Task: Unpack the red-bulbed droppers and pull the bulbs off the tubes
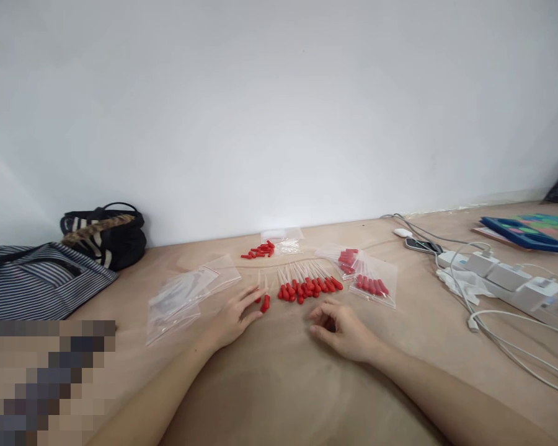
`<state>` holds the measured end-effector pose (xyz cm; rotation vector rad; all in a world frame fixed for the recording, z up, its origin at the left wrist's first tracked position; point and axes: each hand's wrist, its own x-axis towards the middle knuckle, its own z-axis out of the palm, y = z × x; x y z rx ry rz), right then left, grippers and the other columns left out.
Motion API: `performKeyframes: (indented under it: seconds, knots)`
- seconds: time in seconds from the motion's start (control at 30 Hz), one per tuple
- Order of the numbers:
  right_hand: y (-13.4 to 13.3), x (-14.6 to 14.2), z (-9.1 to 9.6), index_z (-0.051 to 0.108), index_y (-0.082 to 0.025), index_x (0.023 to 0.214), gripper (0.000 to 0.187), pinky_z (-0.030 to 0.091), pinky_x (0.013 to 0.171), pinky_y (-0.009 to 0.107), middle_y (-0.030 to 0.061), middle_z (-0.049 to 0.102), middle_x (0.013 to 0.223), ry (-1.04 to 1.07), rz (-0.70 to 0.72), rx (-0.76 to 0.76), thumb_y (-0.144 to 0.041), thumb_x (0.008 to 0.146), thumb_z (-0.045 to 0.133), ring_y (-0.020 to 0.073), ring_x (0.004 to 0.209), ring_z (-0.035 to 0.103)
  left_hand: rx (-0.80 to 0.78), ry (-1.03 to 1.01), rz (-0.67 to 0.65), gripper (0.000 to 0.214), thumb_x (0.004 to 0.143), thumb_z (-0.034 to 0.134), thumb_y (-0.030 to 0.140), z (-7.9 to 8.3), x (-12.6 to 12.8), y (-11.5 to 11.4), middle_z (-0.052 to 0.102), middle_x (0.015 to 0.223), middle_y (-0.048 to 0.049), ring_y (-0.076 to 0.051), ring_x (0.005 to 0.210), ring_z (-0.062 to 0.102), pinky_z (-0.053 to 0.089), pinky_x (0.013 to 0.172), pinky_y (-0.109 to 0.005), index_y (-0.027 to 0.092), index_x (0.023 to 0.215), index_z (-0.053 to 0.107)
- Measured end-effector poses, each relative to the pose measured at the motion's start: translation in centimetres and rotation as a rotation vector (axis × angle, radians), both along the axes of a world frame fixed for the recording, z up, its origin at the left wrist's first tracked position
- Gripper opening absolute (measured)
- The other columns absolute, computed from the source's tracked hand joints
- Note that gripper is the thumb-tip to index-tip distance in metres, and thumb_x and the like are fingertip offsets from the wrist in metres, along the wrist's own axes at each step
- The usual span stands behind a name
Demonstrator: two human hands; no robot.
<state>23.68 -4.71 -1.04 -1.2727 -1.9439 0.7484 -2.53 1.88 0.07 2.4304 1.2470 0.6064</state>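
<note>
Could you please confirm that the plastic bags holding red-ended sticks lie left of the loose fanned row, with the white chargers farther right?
Not left: in the head view, the plastic bags holding red-ended sticks lie right of the loose fanned row; the white chargers are farther right.

Dropper bulbs [309, 286]: smooth, rubber-like, satin; zip-lock bags [179, 294]: glossy plastic film; striped bag [37, 285]: matt cloth; wall [279, 111]: smooth, matt.

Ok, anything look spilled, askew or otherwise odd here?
Mildly: small red pieces lie scattered near the wall, unlike the fanned-out red-ended sticks; crumpled white material lies untidily beside the chargers. No damage visible.
</note>
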Motion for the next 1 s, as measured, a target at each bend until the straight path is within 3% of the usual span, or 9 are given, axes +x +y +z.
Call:
performKeyframes:
  seconds: [0.1, 0.17, 0.3, 0.43, 0.6, 0.7, 0.77, 0.83, 1.0]
  knots:
    - [1.4, 2.2, 0.7, 0.058, -0.018, 0.073, 0.009, 0.041, 0.065, 0.024, 0.0025, 0.057, 0.078, -0.157, -0.067, 0.143, -0.016, 0.072, 0.050, 0.0123, 0.070, 0.053, 0.026, 0.027, -0.077, 0.030, 0.081, 0.047, 0.028, -0.5, 1.0, 0.7, 0.045, 0.131, -0.0034, -0.022, 0.117, 0.045, 0.035, 0.098, -0.038, 0.028, 0.108, 0.059]
    - [2.6, 4.3, 0.8, 0.059, -0.018, 0.071, 0.010, 0.040, 0.068, 0.026, 0.0040, 0.058, 0.078, -0.254, -0.232, 0.203, -0.018, 0.072, 0.050, 0.0151, 0.075, 0.053, 0.065, 0.015, -0.094, 0.025, 0.081, 0.047, 0.027, -0.8, 1.8, 1.2, 0.048, 0.128, -0.0054, -0.022, 0.114, 0.047, 0.037, 0.097, -0.037, 0.025, 0.101, 0.061]
    - [4.4, 8.5, 0.9, 0.063, -0.017, 0.076, 0.015, 0.038, 0.071, 0.028, 0.0063, 0.060, 0.077, -0.440, -0.470, 0.117, -0.028, 0.068, 0.056, 0.0186, 0.078, 0.053, 0.127, -0.039, -0.049, 0.019, 0.079, 0.050, 0.027, -1.0, 3.1, 2.1, 0.051, 0.119, -0.0098, -0.021, 0.110, 0.049, 0.038, 0.095, -0.037, 0.019, 0.096, 0.057]
    - [4.7, 10.6, 1.2, 0.063, -0.018, 0.080, 0.030, 0.038, 0.068, 0.026, 0.0057, 0.060, 0.081, -0.506, -0.364, 0.017, -0.037, 0.057, 0.066, 0.0189, 0.077, 0.053, 0.117, -0.063, -0.013, 0.023, 0.075, 0.056, 0.033, -0.7, 3.6, 2.1, 0.052, 0.114, -0.0089, -0.023, 0.113, 0.047, 0.039, 0.094, -0.037, 0.019, 0.094, 0.053]
    - [4.6, 10.8, 1.4, 0.062, -0.019, 0.071, 0.018, 0.038, 0.066, 0.025, 0.0040, 0.059, 0.076, -0.555, -0.266, -0.004, -0.033, 0.061, 0.063, 0.0174, 0.074, 0.054, 0.051, -0.143, -0.010, 0.030, 0.076, 0.054, 0.038, -1.3, 3.0, 1.7, 0.055, 0.109, -0.0091, -0.024, 0.116, 0.045, 0.039, 0.096, -0.038, 0.018, 0.099, 0.051]
    - [4.6, 11.1, 1.4, 0.063, -0.018, 0.078, 0.030, 0.039, 0.069, 0.028, 0.0074, 0.059, 0.084, -0.580, -0.517, -0.023, -0.043, 0.061, 0.062, 0.0214, 0.081, 0.055, -0.053, -0.264, 0.019, 0.045, 0.079, 0.051, 0.037, -2.2, 2.3, 1.8, 0.049, 0.122, -0.0124, -0.021, 0.112, 0.051, 0.043, 0.093, -0.034, 0.016, 0.117, 0.041]
    - [4.4, 11.5, 1.6, 0.061, -0.015, 0.091, 0.049, 0.041, 0.069, 0.031, 0.0126, 0.058, 0.094, -0.595, -0.783, -0.067, -0.053, 0.060, 0.060, 0.0263, 0.088, 0.055, -0.067, -0.252, 0.045, 0.049, 0.077, 0.053, 0.037, -2.4, 2.0, 1.8, 0.049, 0.124, -0.0127, -0.021, 0.109, 0.053, 0.044, 0.092, -0.033, 0.015, 0.119, 0.041]
    - [4.2, 12.0, 2.0, 0.056, -0.010, 0.104, 0.064, 0.042, 0.067, 0.033, 0.0176, 0.057, 0.099, -0.604, -0.943, -0.131, -0.056, 0.060, 0.060, 0.0295, 0.090, 0.055, -0.020, -0.188, 0.052, 0.046, 0.076, 0.055, 0.036, -2.3, 2.0, 1.7, 0.055, 0.118, -0.0108, -0.022, 0.107, 0.055, 0.044, 0.092, -0.034, 0.016, 0.116, 0.046]
    - [4.1, 12.7, 2.8, 0.052, -0.006, 0.112, 0.071, 0.042, 0.058, 0.031, 0.0155, 0.063, 0.079, -0.462, -0.926, -0.311, -0.047, 0.056, 0.068, 0.0278, 0.076, 0.060, 0.080, -0.058, 0.045, 0.036, 0.078, 0.051, 0.032, -1.1, 3.2, 1.3, 0.054, 0.121, -0.0094, -0.024, 0.113, 0.049, 0.038, 0.098, -0.039, 0.017, 0.111, 0.057]
